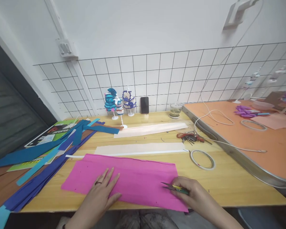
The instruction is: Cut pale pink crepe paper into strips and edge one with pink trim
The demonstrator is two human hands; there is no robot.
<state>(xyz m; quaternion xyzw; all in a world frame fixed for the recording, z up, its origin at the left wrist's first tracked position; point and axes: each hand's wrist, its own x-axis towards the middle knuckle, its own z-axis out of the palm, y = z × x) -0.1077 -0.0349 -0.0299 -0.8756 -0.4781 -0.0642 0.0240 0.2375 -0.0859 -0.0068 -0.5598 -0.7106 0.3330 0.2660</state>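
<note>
The left hand (103, 190) lay spread flat on pink paper (138, 178); the right hand (192, 190) gripped snips (177, 188) over its right end, with tape (213, 163) farther right.

Pink paper (131, 179) under scissors (175, 187)

Before us, the paper lies flat on the table (238, 187), creased along its far edge. We hold the scissors, yellow and green at the handles, pointing leftward over it, blades slightly apart.
</note>
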